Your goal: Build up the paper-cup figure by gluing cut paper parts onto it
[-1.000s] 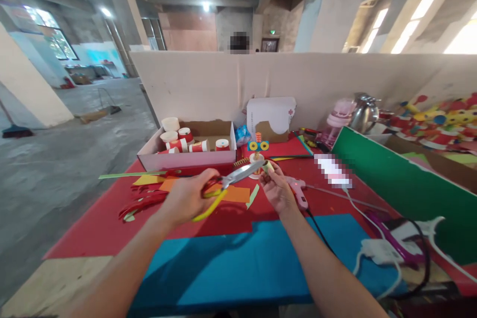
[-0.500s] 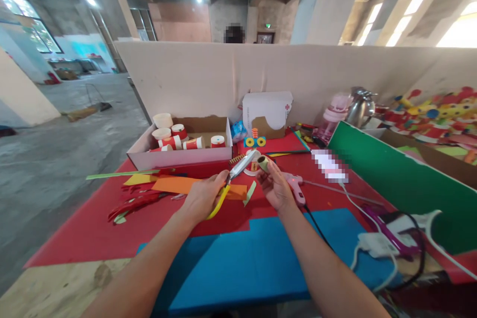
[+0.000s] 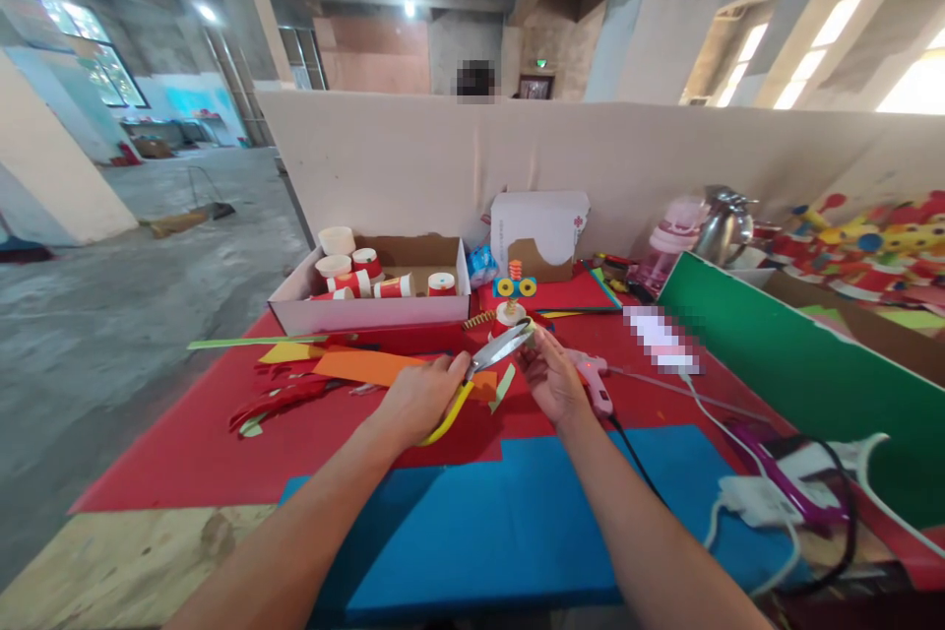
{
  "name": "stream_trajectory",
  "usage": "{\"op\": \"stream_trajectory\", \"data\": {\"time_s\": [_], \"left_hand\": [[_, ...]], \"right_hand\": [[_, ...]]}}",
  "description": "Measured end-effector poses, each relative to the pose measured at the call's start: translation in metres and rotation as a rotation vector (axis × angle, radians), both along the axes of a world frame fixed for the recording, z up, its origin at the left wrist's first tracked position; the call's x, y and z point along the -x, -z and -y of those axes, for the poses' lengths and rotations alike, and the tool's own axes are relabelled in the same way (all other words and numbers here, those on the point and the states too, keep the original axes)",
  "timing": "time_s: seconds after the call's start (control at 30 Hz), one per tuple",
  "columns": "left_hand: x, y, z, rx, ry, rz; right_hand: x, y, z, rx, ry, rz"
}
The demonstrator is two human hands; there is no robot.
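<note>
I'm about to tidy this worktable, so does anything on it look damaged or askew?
Yes. The white carton at the back looks torn: its white face ends raggedly over brown cardboard. In the open box at left, a red-and-white cup lies on its side.

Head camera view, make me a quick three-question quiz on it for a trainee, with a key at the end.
1. What does the left hand hold?
2. True or false: several paper cups are in the white-walled box.
3. What colour is the glue gun beside the right hand? A green; B pink; C black.

Key: 1. Yellow-handled scissors. 2. True. 3. B.
</note>
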State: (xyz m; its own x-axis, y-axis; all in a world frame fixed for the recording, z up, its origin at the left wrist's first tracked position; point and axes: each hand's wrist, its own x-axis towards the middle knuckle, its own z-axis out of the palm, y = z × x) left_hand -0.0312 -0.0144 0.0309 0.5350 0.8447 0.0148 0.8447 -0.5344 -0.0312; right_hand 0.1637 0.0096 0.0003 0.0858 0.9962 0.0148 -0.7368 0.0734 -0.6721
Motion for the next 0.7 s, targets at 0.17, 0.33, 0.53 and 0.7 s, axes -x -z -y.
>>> {"op": "stream_trajectory", "data": {"time_s": [0.17,0.33,0.53,0.7], "left_hand": [[0.0002,0.0026,-0.0009,-0.009,-0.007,-0.006],[0.0001,-0.0007,-0.0009,0.001,0.002,-0.004],[-0.0006,-0.0010,-0.0013,0.012,0.001,-0.009],[-0.0001,-0.0013,-0.0017,0.012,-0.001,-0.015]], "right_hand": [[0.0005,0.0010,0.0001,-0.010,-0.027,0.038],[0.0004,0.0029,-0.0004,-0.047,-0.025,0.062],[0.0008,0.0054,-0.0014,-0.057,-0.035,0.066],[0.0018,0.0034,-0.0001,-0.056,-0.043,0.067]]}}
